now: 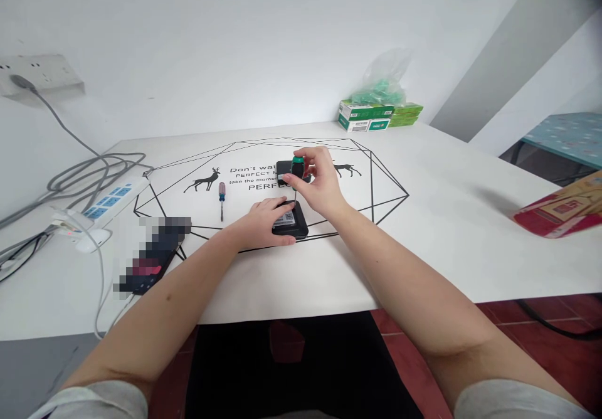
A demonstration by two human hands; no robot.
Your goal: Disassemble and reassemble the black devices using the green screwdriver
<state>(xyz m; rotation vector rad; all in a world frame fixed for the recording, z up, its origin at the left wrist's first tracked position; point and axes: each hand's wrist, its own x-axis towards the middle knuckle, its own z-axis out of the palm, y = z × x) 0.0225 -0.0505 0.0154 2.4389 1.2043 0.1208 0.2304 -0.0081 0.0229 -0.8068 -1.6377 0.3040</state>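
Note:
A small black box-shaped device (pixel 301 226) with a white printed label lies on the table. My left hand (pixel 268 221) grips it from the left side, fingers at its far edge and thumb at its near edge. In my right hand (pixel 322 180) is a screwdriver (pixel 298 167) with a green and black handle, held upright. Its thin shaft points down to the far right corner of the device; the tip's exact contact is too small to tell. Just behind stands another black object (pixel 283 169), partly hidden by my right hand.
A second screwdriver (pixel 222 201) with a red and blue handle lies to the left. A phone (pixel 157 259), a power strip (pixel 113 201) and grey cables (pixel 96 162) are further left. Green boxes (pixel 367 115) stand at the back right, a red and tan package (pixel 559 209) at the right.

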